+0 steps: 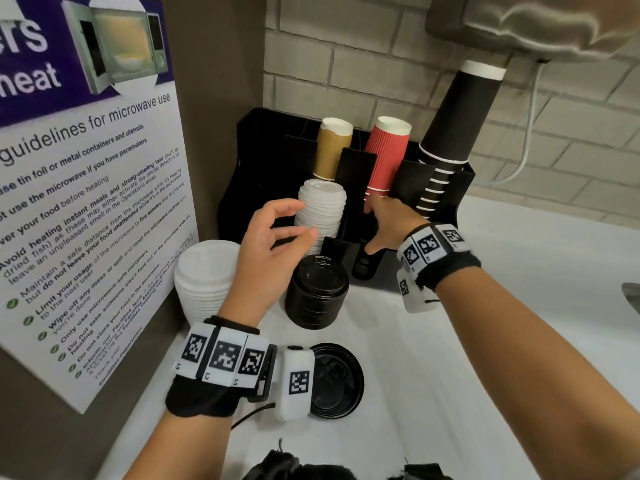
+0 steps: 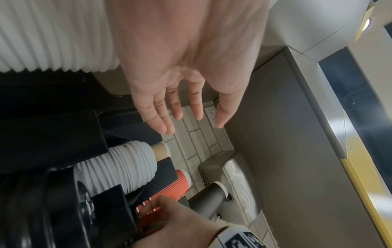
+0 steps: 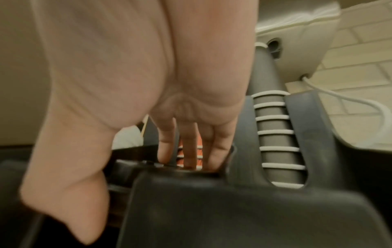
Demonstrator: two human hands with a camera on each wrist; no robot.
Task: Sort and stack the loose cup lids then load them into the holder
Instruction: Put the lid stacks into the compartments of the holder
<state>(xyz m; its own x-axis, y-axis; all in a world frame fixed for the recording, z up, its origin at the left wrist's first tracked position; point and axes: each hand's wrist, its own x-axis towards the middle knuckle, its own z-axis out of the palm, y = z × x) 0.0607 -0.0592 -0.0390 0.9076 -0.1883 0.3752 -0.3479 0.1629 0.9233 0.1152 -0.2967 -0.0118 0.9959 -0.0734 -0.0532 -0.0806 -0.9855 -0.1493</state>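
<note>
A black holder (image 1: 263,161) stands against the brick wall with brown, red (image 1: 386,154) and black cups in its back slots. A tall stack of white lids (image 1: 322,209) fills a front slot. My left hand (image 1: 306,218) hovers just left of that stack, fingers relaxed and apart (image 2: 167,117), holding nothing. My right hand (image 1: 374,228) reaches into the neighbouring front slot below the red cups, its straight fingers (image 3: 188,147) down inside; what they touch is hidden. Loose on the counter are a white lid stack (image 1: 204,278), a black lid stack (image 1: 317,292) and a single black lid (image 1: 336,379).
A microwave poster (image 1: 86,202) covers the panel on the left, close to the loose white stack. A tall column of black cups (image 1: 457,133) leans from the holder's right slot up to a wall dispenser (image 1: 519,26). White counter (image 1: 519,271) extends to the right.
</note>
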